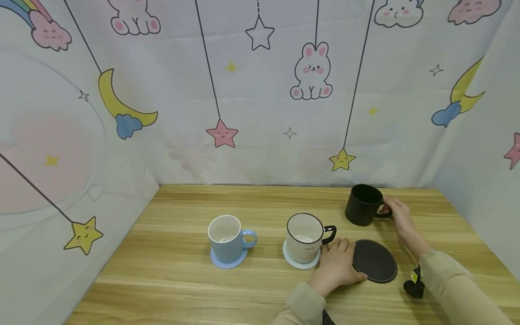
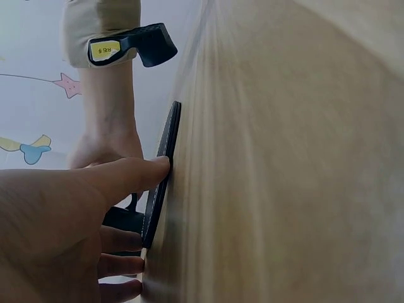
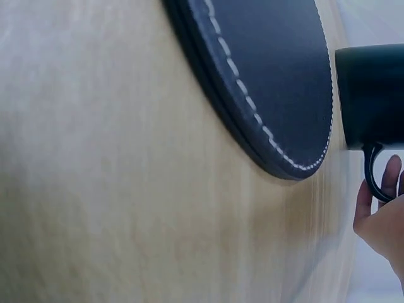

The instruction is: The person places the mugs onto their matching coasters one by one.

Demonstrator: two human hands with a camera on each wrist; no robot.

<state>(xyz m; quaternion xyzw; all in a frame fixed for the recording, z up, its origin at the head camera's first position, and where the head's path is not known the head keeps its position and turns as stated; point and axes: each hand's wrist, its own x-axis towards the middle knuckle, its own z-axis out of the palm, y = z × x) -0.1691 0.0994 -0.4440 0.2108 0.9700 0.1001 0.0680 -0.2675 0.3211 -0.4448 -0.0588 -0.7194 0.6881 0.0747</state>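
Observation:
At the right, my right hand point(image 1: 401, 220) grips the handle of a black mug point(image 1: 359, 208), which stands upright toward the back of the table. The right wrist view shows fingers around that handle point(image 3: 371, 173). Nearer to me lies a round black coaster point(image 1: 375, 262) with white edge stitching. My left hand point(image 1: 336, 266) holds it at its left side, thumb at the near edge and fingers farther back. Just left of those fingers, a white mug point(image 1: 302, 246) with a black rim and handle sits on a pale blue coaster point(image 1: 289, 258).
Farther left, a light blue mug point(image 1: 227, 243) stands on a blue coaster point(image 1: 217, 262). The wooden table point(image 1: 170, 289) meets a patterned cloth point(image 1: 260, 153) at the back and sides. A black wrist device point(image 1: 414, 284) hangs by the right sleeve.

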